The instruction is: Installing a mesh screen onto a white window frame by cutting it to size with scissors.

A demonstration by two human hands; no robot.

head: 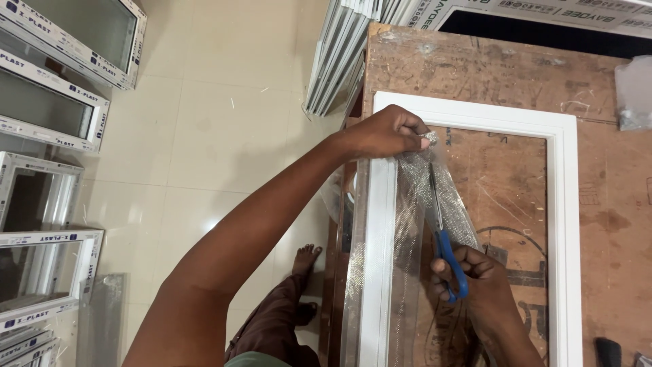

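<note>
At centre frame the left hand [387,132] pinches a strip of grey mesh [424,197] taut over the white frame [564,224], while the right hand [475,275] grips blue-handled scissors [445,238] cutting along it. Slackening mesh could make the blades wander and nick the frame or fingers.

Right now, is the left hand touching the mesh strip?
Touching. The head view shows the left hand pinching the upper end of the mesh strip between its fingers above the white frame.
</note>
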